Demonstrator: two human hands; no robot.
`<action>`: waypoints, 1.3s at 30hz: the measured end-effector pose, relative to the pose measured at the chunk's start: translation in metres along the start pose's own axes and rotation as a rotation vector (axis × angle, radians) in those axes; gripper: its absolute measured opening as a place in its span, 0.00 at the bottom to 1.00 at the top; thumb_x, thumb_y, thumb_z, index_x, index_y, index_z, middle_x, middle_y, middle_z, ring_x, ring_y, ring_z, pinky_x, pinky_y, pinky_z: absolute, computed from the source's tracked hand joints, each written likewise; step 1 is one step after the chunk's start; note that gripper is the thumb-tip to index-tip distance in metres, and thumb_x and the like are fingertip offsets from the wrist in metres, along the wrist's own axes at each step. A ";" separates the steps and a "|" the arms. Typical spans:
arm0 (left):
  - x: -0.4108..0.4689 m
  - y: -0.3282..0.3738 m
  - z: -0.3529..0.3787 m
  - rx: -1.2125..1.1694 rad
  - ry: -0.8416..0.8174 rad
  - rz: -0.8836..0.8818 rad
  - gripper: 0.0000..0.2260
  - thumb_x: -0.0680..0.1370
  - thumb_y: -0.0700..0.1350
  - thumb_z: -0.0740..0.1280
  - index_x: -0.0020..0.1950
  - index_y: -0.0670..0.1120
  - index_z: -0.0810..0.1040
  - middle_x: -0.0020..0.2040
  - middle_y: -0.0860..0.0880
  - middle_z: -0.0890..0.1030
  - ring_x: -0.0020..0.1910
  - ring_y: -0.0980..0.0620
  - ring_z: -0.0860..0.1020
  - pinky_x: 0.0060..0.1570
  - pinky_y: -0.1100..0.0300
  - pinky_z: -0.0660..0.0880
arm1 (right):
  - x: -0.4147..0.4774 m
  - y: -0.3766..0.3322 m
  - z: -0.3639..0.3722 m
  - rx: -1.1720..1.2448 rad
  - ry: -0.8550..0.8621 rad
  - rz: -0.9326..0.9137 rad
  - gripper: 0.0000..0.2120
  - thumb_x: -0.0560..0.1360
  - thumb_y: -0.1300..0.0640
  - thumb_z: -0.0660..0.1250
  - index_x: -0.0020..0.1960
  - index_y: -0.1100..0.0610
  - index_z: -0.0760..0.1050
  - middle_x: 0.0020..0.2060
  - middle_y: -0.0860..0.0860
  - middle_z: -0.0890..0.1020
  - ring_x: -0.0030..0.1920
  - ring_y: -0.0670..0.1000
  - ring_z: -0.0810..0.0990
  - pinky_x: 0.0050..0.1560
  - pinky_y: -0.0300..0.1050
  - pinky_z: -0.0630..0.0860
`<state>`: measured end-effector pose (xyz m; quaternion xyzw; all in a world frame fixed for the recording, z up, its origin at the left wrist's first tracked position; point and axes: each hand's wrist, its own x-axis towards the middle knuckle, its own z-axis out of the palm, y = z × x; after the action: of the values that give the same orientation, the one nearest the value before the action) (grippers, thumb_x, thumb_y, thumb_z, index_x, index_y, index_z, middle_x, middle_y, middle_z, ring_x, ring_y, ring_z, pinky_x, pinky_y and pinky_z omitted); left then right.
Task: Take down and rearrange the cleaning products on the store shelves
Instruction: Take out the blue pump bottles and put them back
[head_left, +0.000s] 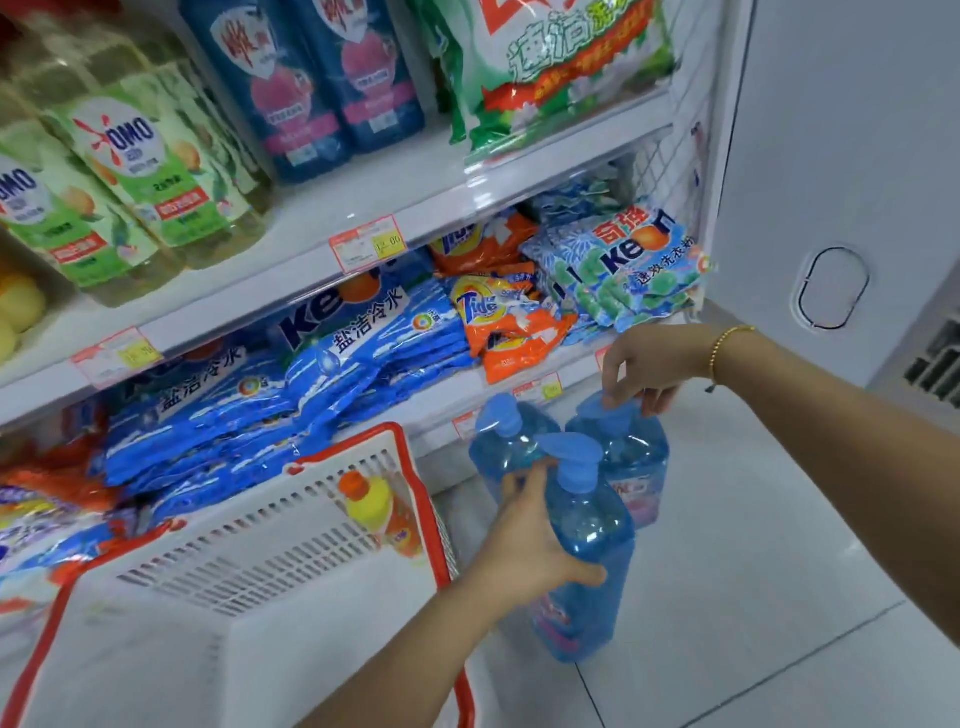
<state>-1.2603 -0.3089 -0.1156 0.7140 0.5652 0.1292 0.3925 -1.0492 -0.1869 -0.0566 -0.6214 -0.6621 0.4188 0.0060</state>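
Three blue pump bottles stand close together by the lowest shelf. My left hand (530, 540) grips the nearest blue bottle (587, 551) around its shoulder, just below the pump. My right hand (649, 364) pinches the pump top of the right-hand blue bottle (631, 457). The third blue bottle (501, 441) stands behind them, untouched. A yellow bottle with an orange cap (379, 509) lies inside the white basket with a red rim (311, 551) at my lower left.
Blue Keon detergent bags (291, 395), orange Tide bags (509, 322) and light blue Keon bags (623, 265) fill the middle shelf. Green OMO bottles (140, 182) and dark blue bottles (322, 88) stand above. A white cabinet (831, 182) stands on the right, with tiled floor (753, 597) below.
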 end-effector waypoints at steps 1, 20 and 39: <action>0.000 -0.003 0.005 0.035 -0.023 0.003 0.46 0.62 0.46 0.80 0.72 0.55 0.57 0.65 0.55 0.59 0.63 0.57 0.65 0.57 0.74 0.62 | 0.000 0.001 0.001 0.013 0.003 -0.003 0.09 0.70 0.54 0.74 0.44 0.58 0.79 0.38 0.55 0.79 0.36 0.55 0.84 0.36 0.43 0.81; 0.008 -0.039 -0.030 -0.102 -0.077 -0.090 0.22 0.66 0.38 0.78 0.58 0.47 0.79 0.53 0.52 0.82 0.53 0.55 0.79 0.56 0.62 0.75 | -0.001 -0.084 -0.015 -0.412 -0.019 -0.003 0.15 0.71 0.49 0.72 0.34 0.59 0.76 0.26 0.49 0.80 0.26 0.46 0.78 0.32 0.38 0.75; 0.197 0.068 -0.361 -0.241 0.913 0.088 0.13 0.75 0.47 0.69 0.57 0.43 0.76 0.56 0.42 0.81 0.55 0.42 0.79 0.58 0.48 0.76 | 0.126 -0.201 -0.055 -0.231 1.503 -0.479 0.21 0.78 0.48 0.56 0.33 0.58 0.76 0.29 0.54 0.75 0.33 0.57 0.73 0.39 0.49 0.62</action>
<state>-1.3743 0.0158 0.1196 0.5567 0.6302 0.5110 0.1785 -1.2128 -0.0274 0.0272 -0.5751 -0.6354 -0.1964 0.4764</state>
